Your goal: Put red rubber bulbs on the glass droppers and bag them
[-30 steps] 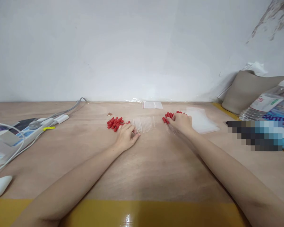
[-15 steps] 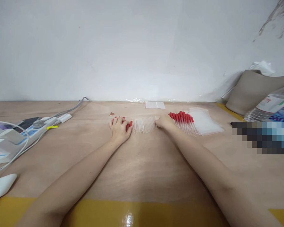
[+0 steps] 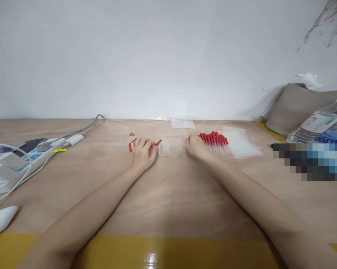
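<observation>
My left hand [image 3: 143,152] is closed on a red rubber bulb [image 3: 158,142], which sticks out to the right between thumb and index finger. More red bulbs [image 3: 131,145] lie on the table, partly covered by that hand. In my right hand [image 3: 196,147] a thin clear dropper tube [image 3: 184,131] is pinched, its end poking out up and left of the fingertips. Between the hands lies a row of clear dropper tubes [image 3: 171,147]. Right of my right hand, several red-topped droppers [image 3: 216,139] lie side by side.
Clear plastic bags [image 3: 242,144] lie beside the droppers, and a small zip bag [image 3: 182,124] is near the wall. At left are a power strip [image 3: 40,153] with cables and a white mouse [image 3: 2,220]. A water bottle [image 3: 315,125] and grey container [image 3: 286,108] stand at right.
My right hand has lifted a clear tube from the row, its end now angled upward. The red bulb in my left hand has turned to point up and right.
</observation>
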Demonstrator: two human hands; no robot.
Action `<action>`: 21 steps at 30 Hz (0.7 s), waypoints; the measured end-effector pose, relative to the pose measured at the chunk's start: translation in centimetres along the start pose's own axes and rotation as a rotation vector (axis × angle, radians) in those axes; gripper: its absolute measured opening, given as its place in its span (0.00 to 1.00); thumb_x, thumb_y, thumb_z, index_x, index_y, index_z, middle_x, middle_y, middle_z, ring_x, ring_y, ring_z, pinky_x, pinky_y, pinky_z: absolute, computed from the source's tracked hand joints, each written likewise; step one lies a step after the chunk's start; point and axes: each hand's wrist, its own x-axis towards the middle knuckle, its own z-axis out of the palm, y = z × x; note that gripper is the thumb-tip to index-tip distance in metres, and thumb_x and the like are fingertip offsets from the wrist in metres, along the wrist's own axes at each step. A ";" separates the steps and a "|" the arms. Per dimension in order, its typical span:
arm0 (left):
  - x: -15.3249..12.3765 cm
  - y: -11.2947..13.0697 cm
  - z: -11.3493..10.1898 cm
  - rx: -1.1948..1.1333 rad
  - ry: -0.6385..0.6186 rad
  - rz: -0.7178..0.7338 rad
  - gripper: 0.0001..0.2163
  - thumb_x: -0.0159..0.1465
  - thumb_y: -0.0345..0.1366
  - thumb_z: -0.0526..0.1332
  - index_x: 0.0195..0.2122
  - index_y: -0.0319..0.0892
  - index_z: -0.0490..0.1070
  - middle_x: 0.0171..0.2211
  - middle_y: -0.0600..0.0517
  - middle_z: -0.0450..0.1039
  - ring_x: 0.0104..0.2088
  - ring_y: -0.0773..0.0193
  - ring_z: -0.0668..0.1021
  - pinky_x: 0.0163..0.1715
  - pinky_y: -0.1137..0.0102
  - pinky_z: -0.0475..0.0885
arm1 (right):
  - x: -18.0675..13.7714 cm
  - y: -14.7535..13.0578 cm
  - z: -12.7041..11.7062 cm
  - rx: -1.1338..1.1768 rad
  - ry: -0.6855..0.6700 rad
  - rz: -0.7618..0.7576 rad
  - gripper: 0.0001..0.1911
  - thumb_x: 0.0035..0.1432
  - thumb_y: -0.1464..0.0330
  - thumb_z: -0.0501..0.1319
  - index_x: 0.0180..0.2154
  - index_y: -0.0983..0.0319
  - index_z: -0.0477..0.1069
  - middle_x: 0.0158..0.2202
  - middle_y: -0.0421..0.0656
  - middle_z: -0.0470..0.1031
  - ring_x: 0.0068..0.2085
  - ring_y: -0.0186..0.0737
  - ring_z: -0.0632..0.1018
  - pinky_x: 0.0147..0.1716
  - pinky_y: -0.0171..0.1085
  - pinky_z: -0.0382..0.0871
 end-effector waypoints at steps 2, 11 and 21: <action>-0.4 0.8 -0.7 -0.139 -0.061 0.092 0.06 0.59 0.36 0.56 0.34 0.42 0.70 0.35 0.49 0.71 0.39 0.57 0.69 0.42 0.61 0.58 | -1.3 0.9 -0.4 0.103 0.068 -0.134 0.12 0.60 0.67 0.47 0.40 0.65 0.65 0.35 0.51 0.73 0.35 0.42 0.73 0.32 0.37 0.63; -1.7 3.5 -1.9 -0.377 -0.449 0.203 0.06 0.57 0.34 0.57 0.36 0.43 0.69 0.32 0.52 0.72 0.35 0.61 0.72 0.40 0.62 0.61 | -6.0 4.1 0.5 0.121 0.221 -0.564 0.11 0.60 0.71 0.49 0.39 0.62 0.68 0.35 0.45 0.74 0.37 0.39 0.73 0.40 0.40 0.56; -1.6 4.9 -0.4 -0.477 -0.437 0.141 0.07 0.61 0.36 0.56 0.34 0.41 0.73 0.35 0.49 0.69 0.36 0.64 0.72 0.37 0.68 0.67 | -6.9 4.1 0.6 0.130 0.242 -0.654 0.09 0.60 0.70 0.51 0.37 0.62 0.70 0.32 0.42 0.74 0.33 0.34 0.72 0.41 0.40 0.53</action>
